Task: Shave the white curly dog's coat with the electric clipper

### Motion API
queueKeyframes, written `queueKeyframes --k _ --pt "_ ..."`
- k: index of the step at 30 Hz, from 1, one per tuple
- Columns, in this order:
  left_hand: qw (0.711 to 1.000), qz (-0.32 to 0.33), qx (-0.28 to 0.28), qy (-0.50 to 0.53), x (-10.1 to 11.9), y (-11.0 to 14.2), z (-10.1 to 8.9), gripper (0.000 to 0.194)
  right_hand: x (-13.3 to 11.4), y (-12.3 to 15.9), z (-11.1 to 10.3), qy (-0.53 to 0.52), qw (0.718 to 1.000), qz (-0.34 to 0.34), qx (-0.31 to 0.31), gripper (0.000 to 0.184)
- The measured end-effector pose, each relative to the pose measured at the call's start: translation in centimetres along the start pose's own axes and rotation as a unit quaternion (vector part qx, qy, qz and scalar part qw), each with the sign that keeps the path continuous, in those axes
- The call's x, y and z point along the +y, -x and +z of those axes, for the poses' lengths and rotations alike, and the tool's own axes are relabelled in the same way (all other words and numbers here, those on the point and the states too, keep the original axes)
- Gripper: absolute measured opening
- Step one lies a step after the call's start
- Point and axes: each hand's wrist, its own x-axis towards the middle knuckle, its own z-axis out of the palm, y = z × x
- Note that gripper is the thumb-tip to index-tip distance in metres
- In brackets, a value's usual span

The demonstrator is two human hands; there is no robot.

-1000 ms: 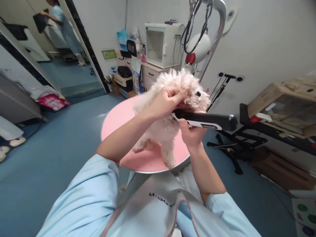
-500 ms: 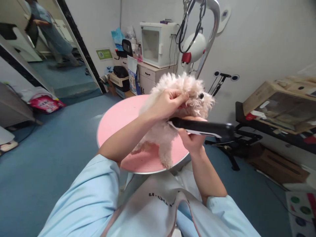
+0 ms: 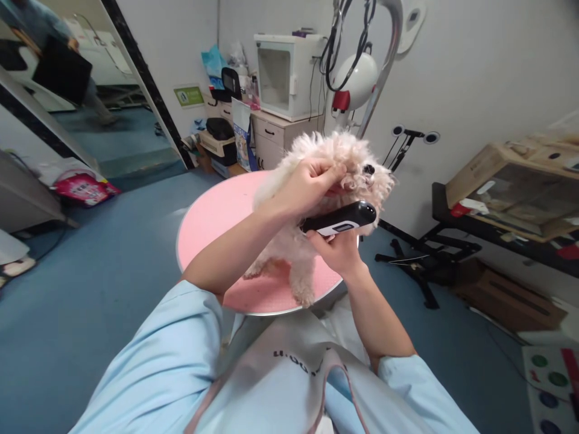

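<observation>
A curly white dog (image 3: 301, 259) stands on a round pink grooming table (image 3: 217, 211), its head toward the right. At the side of the dog's head, my left hand (image 3: 312, 181) is closed in a pinch on what looks like its ear, with pinkish skin showing just beneath the fingers. Black and white hair clippers (image 3: 339, 220) are held in my right hand (image 3: 339, 250) below the dog's head. The clipper blade end points left into the fur at the neck and is hidden there.
A grooming arm (image 3: 384, 66) with looped black leads rises behind the dog. Beyond it are a white cabinet box (image 3: 296, 75) on drawers (image 3: 269, 135) and a pet carrier (image 3: 217, 144). A wooden case (image 3: 511, 193) stands at right. Through the doorway, a person (image 3: 49, 36) carries a black panel.
My right hand has swung the clippers' rear end inward and left, closer under the dog's head. My left hand stays nearly in place. The person in the doorway has moved left.
</observation>
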Motion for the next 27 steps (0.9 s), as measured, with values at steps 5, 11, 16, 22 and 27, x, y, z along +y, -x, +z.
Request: queueKeyframes --k 5,11,16,22,27 --pt "1.0 -0.011 -0.018 0.009 0.1 0.3 0.4 0.043 1.4 0.6 -0.6 -0.005 0.987 -0.029 0.155 0.021" --pt "1.0 -0.001 -0.021 0.008 0.0 0.1 0.5 0.046 1.1 0.0 1.5 0.052 0.987 0.085 0.125 0.029" --pt "1.0 0.013 -0.013 0.008 0.1 0.1 0.7 0.046 0.3 0.0 1.8 0.057 0.991 0.102 0.071 0.033" --pt "1.0 0.018 -0.007 0.006 -0.2 0.0 0.4 0.043 0.2 2.1 0.5 -0.014 0.998 -0.064 -0.004 0.022" --pt "1.0 0.012 0.015 0.013 0.1 0.3 0.2 0.044 1.7 1.4 -1.1 -0.035 0.985 -0.081 0.149 0.029"
